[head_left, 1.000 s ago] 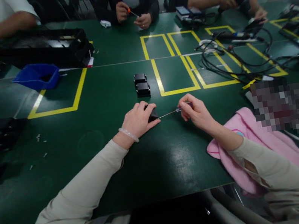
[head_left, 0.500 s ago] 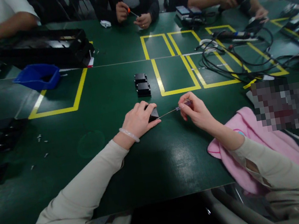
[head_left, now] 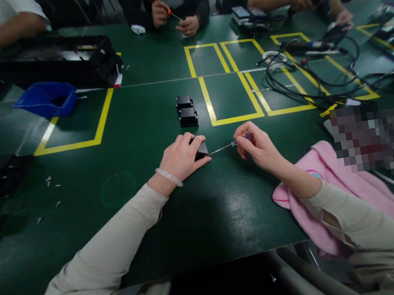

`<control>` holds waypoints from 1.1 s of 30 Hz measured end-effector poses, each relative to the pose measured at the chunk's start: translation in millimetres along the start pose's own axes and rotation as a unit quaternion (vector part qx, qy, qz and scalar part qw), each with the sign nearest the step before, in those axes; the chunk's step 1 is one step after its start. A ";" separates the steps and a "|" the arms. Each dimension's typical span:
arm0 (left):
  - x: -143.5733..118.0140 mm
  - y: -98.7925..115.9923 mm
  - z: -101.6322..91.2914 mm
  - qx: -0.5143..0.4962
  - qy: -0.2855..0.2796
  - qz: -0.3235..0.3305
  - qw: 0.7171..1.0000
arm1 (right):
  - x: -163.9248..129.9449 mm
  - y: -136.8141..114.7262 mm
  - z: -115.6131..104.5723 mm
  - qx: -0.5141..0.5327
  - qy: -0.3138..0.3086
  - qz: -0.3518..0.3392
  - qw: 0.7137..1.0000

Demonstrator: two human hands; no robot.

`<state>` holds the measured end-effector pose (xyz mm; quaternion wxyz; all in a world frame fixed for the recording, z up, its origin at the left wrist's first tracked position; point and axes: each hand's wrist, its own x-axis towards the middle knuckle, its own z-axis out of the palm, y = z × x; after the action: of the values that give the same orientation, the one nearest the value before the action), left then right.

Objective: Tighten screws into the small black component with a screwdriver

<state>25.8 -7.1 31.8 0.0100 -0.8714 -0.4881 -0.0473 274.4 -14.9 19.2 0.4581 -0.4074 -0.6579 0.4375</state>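
My left hand [head_left: 182, 157] grips a small black block [head_left: 202, 149] against the green table, its fingers over the top and the thumb along the near side. Most of the block is hidden under the hand. In my right hand [head_left: 255, 145] is a screwdriver [head_left: 234, 143], held by its dark, see-through handle with the thin shaft lying nearly level. The tip meets the right end of the block, near my left thumb. Beyond my left hand stand two similar black blocks [head_left: 187, 114], one behind the other, with small shiny bits at their sides.
Loose screws [head_left: 49, 181] lie at left, near several black parts [head_left: 1, 175]. A blue scoop-shaped bin [head_left: 46, 99] sits before a long black housing [head_left: 54, 63]. Tangled cables [head_left: 305, 74] spread at right, beyond a pink cloth [head_left: 324, 186]. Co-workers sit opposite; one holds an orange-ended screwdriver [head_left: 175, 15].
The view has shifted very slightly. Both hands, the block and the screwdriver keep the same places relative to each other; the tip is still at the block's end.
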 end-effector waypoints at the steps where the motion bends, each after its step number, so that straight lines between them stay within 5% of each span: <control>1: 0.1 -0.1 0.1 0.000 0.001 0.001 1.000 | -0.3 0.0 -0.4 -0.009 -0.001 -0.001 1.000; 33: 0.2 -0.7 0.3 -0.004 -0.001 0.002 1.000 | 0.2 2.1 -1.8 -0.009 0.000 0.001 1.000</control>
<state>25.3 -6.6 31.5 0.0062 -0.8723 -0.4865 -0.0486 276.4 -13.7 17.6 0.4539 -0.4120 -0.6618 0.4316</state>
